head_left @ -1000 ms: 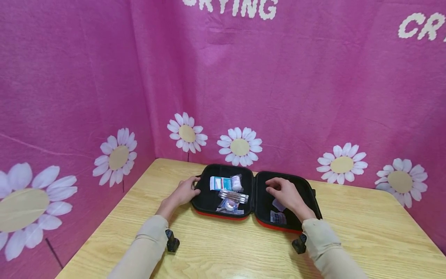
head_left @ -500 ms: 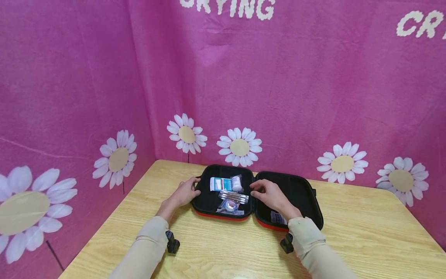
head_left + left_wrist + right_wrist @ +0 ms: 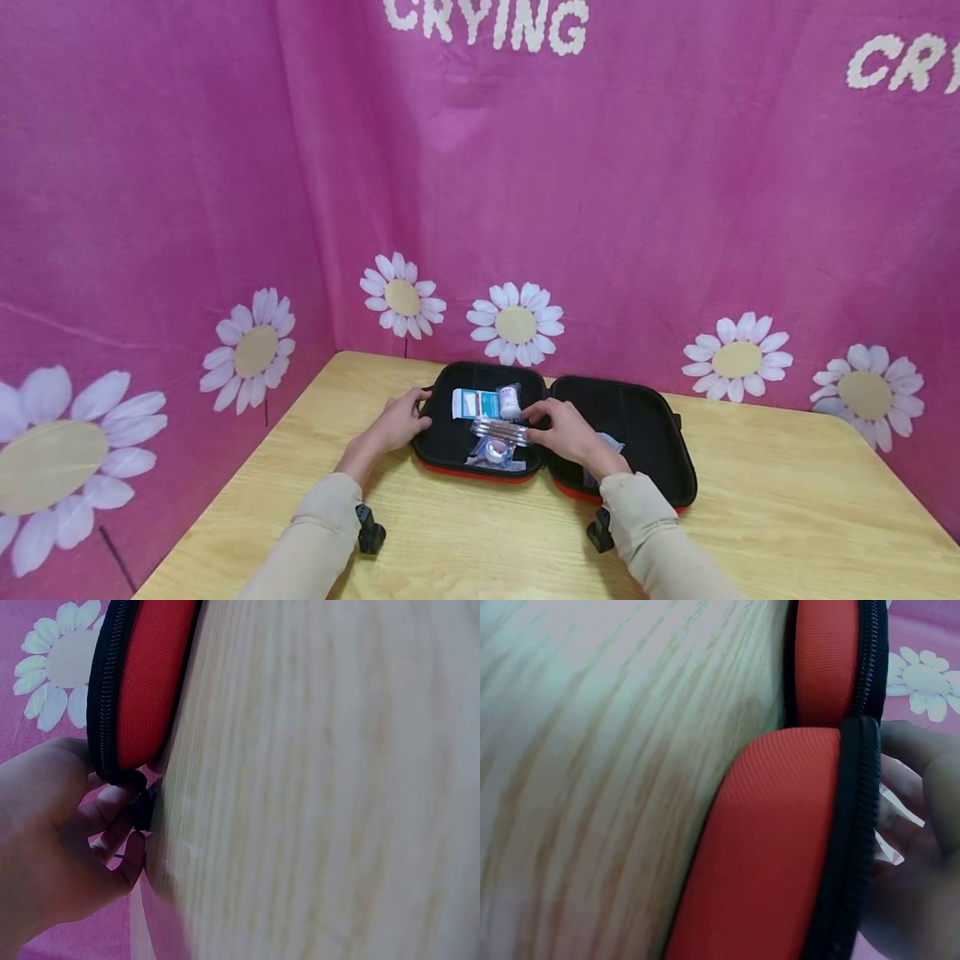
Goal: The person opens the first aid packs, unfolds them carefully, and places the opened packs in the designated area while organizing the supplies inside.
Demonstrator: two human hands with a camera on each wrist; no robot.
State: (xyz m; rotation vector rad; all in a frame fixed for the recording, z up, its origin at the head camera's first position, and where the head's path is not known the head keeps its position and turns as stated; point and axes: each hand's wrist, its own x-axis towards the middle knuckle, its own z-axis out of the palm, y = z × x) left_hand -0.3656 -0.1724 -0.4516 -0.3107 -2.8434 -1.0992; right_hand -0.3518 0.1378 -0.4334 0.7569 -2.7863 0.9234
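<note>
An unzipped red-and-black first aid case (image 3: 442, 433) lies spread on the table, both black-lined halves facing up. My left hand (image 3: 401, 419) grips its left edge; in the left wrist view the fingers curl beside a black loop (image 3: 141, 806) at the rim. Over the hinge, my right hand (image 3: 562, 429) has thumb and forefinger apart at the right end of some shiny silver strips (image 3: 498, 430); contact is unclear. In the left half, a bluish bag with a tape roll (image 3: 495, 452), a wrapped white bandage roll (image 3: 509, 402) and a teal-and-white packet (image 3: 475, 404) surround the strips.
Clear packets (image 3: 611, 442) lie in the case's right half, partly behind my right wrist. Wood-grain table (image 3: 480, 533) extends in front and to the right. A pink cloth backdrop (image 3: 600, 208) with daisies stands behind and to the left.
My right hand has moved left, from above the case's right half across the hinge to the silver strips. The left hand stays at the left edge.
</note>
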